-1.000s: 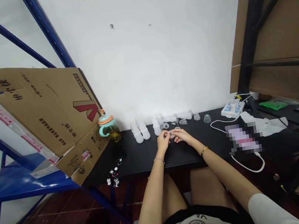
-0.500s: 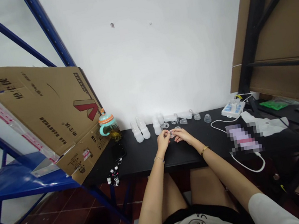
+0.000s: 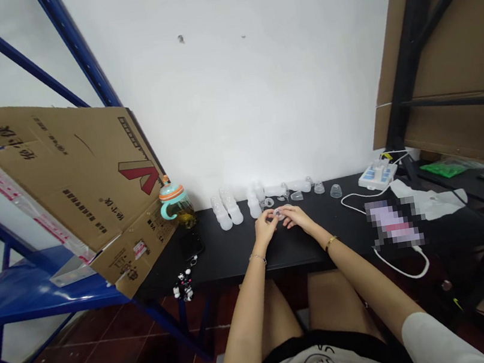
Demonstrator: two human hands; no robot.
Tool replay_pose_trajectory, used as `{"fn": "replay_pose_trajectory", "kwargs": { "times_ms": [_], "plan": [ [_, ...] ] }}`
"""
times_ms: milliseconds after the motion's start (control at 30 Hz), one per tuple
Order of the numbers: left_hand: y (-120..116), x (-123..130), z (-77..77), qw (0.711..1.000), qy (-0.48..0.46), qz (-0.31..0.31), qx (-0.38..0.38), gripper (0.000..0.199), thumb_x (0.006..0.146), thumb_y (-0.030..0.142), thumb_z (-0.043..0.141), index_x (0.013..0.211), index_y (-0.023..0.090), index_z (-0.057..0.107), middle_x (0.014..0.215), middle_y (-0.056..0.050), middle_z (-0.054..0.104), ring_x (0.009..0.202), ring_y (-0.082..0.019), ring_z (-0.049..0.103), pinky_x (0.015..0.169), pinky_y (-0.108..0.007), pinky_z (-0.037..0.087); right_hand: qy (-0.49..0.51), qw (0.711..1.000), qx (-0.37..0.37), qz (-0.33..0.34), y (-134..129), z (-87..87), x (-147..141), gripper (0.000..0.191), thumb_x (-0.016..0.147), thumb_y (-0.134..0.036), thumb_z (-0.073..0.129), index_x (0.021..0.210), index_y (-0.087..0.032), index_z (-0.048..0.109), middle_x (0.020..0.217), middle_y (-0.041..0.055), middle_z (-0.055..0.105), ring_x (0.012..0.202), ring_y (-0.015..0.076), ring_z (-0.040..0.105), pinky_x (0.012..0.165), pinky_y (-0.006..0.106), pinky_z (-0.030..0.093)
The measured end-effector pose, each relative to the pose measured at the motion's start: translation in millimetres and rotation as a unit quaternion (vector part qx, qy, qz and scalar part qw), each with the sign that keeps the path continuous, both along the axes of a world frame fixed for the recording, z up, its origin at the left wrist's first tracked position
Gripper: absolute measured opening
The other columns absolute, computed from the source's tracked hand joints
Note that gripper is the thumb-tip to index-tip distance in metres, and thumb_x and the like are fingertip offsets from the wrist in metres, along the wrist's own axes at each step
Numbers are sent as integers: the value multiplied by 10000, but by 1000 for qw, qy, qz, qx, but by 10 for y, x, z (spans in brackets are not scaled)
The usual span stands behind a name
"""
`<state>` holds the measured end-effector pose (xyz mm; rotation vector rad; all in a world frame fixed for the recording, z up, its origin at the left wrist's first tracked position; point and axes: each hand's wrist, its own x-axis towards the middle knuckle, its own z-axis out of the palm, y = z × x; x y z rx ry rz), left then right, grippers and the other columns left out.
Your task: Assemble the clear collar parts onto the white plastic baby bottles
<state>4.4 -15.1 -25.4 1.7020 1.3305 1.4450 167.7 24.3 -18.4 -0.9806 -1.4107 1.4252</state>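
Observation:
My left hand (image 3: 266,227) and my right hand (image 3: 296,219) meet over the middle of a black desk (image 3: 236,261). Their fingertips pinch a small clear plastic ring-like part (image 3: 279,215), which is partly hidden by my fingers. Behind my hands stands a row of frosted plastic baby bottle parts (image 3: 232,210), with a clear cap (image 3: 296,196) and a clear dome-shaped cap (image 3: 335,191) to their right. A small clear ring (image 3: 268,202) lies just beyond my left fingers.
A large cardboard box (image 3: 83,187) leans at the desk's left end, by a teal-handled glass cup (image 3: 177,208). A black phone (image 3: 192,245) and beaded keychain (image 3: 185,286) lie nearby. To the right are a white device (image 3: 377,174), its cable, and white cloth (image 3: 427,205).
My hands stay together over the same spot, and the small part remains between my fingertips. The whole view has shifted only slightly.

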Motion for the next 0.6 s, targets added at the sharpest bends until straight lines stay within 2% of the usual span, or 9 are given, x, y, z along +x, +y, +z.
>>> {"fn": "replay_pose_trajectory", "kwargs": {
  "times_ms": [333,600],
  "plan": [
    [1,-4,4,1000,-1,0,-1,355,835,415,672,1098,178,697,905,-40,740,471,-76,571,506,-215,448,-2,1000,-1,-5,49,-34,-3,247,945,-235,617,1161,-163,712,881,62,767,506,93,665,425,167,524],
    [9,-4,3,1000,-1,-2,-4,326,823,363,682,1087,173,705,887,-34,739,467,-76,570,495,-208,442,-19,1000,12,-16,72,-61,3,253,951,-219,611,1169,-157,725,829,54,760,503,82,648,423,149,506]
  ]
}}
